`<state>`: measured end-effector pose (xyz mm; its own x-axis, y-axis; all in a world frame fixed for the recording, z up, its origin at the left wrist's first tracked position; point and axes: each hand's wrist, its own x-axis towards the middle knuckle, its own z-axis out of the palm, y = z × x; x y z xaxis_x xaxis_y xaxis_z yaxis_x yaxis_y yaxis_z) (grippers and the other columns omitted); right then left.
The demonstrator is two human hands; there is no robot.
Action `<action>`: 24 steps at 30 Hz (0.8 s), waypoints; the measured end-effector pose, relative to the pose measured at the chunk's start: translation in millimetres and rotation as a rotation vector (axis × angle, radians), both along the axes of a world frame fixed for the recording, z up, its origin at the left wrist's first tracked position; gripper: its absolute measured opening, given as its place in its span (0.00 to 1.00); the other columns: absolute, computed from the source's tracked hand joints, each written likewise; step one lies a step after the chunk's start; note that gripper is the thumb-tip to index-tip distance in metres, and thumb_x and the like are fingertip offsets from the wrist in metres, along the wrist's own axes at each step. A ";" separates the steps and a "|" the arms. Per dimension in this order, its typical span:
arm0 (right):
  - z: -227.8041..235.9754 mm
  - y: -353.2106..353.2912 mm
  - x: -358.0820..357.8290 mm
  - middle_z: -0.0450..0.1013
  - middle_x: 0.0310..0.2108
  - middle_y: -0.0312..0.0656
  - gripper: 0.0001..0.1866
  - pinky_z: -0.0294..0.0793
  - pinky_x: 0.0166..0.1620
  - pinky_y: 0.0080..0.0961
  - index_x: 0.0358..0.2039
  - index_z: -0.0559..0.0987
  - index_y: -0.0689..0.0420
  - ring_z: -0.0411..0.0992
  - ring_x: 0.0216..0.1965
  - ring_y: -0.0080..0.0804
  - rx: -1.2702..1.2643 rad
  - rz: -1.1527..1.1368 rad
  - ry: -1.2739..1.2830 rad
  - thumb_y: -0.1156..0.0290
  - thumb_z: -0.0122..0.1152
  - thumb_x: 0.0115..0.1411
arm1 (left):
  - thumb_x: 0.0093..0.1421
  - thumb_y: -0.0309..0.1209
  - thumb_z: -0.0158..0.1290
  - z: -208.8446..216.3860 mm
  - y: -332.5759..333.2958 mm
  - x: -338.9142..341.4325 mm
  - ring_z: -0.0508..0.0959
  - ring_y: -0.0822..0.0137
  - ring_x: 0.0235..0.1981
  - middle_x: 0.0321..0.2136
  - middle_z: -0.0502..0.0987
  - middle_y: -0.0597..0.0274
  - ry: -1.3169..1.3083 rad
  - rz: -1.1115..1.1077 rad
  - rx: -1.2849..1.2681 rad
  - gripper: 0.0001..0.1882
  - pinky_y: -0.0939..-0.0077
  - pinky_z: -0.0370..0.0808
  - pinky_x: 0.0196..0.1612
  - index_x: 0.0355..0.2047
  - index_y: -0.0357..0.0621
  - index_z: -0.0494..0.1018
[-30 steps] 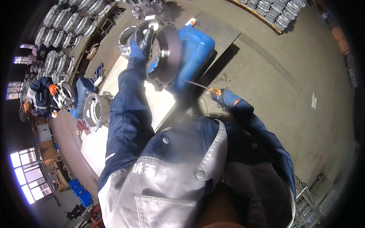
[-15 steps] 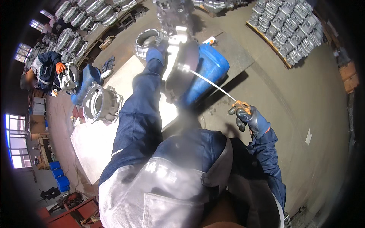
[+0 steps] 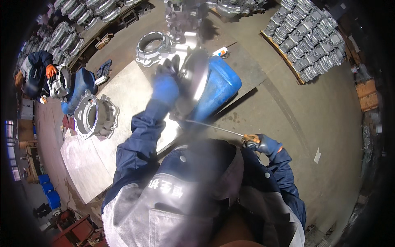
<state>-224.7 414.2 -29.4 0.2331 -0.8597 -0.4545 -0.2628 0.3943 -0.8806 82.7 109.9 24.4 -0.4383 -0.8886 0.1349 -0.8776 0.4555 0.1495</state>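
Observation:
A round cast metal housing (image 3: 188, 88), partly blurred, stands tilted against a blue plastic drum (image 3: 224, 78). My left hand (image 3: 166, 84), in a blue glove with dark fingers, lies on the left side of the housing and holds it; the fingers point away from me and are smeared. My right hand (image 3: 260, 144), in a dark and orange glove, is closed around the handle end of a thin metal rod tool (image 3: 218, 128). The rod reaches left to the housing's lower edge. Whether its tip touches the metal I cannot tell.
Other ring-shaped housings (image 3: 96, 115) stand on the pale board (image 3: 88, 160) at left. Behind is another housing (image 3: 152, 47), next to a stack of castings (image 3: 181, 18). A loaded pallet (image 3: 306, 45) stands far right. At far left, a co-worker's orange glove (image 3: 51, 71) rests on a casting.
My left hand has come nearer, down the housing's side. My right hand has moved down and slightly left, bringing the rod tip from the housing's upper face to its lower edge.

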 end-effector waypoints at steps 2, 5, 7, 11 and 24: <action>21.2 -0.8 -8.2 0.78 0.35 0.40 0.23 0.76 0.35 0.21 0.50 0.76 0.65 0.76 0.32 0.27 0.097 -0.189 -0.175 0.60 0.61 0.62 | 0.56 0.38 0.55 -2.1 -31.8 9.6 0.73 0.48 0.55 0.54 0.71 0.45 0.272 0.062 0.140 0.34 0.58 0.70 0.55 0.62 0.48 0.60; 33.6 -8.8 -8.2 0.77 0.31 0.38 0.23 0.73 0.29 0.19 0.53 0.74 0.63 0.74 0.27 0.22 0.021 -0.466 -0.317 0.62 0.61 0.63 | 0.56 0.41 0.54 -21.9 -99.0 46.2 0.78 0.44 0.46 0.45 0.77 0.39 0.230 0.136 0.394 0.30 0.56 0.73 0.49 0.56 0.40 0.64; 29.0 -11.8 -1.7 0.77 0.30 0.39 0.23 0.73 0.27 0.20 0.52 0.74 0.63 0.74 0.25 0.23 0.078 -0.571 -0.152 0.61 0.62 0.63 | 0.56 0.38 0.55 -47.3 -132.1 83.4 0.79 0.46 0.44 0.42 0.78 0.38 0.269 0.082 0.501 0.27 0.57 0.75 0.43 0.53 0.38 0.67; 13.3 -10.7 11.6 0.76 0.27 0.40 0.21 0.73 0.24 0.23 0.51 0.75 0.62 0.73 0.22 0.24 0.135 -0.687 -0.031 0.62 0.62 0.62 | 0.55 0.36 0.58 -103.4 -145.6 144.4 0.81 0.50 0.36 0.36 0.79 0.44 0.327 0.139 0.545 0.24 0.60 0.77 0.36 0.48 0.34 0.68; 27.4 -169.8 109.0 0.79 0.38 0.51 0.24 0.75 0.43 0.41 0.44 0.80 0.54 0.77 0.37 0.50 -0.293 -0.019 0.941 0.48 0.49 0.63 | 0.45 0.28 0.59 -280.1 96.1 116.3 0.79 0.60 0.30 0.27 0.79 0.55 0.978 0.740 0.451 0.21 0.63 0.75 0.32 0.41 0.41 0.69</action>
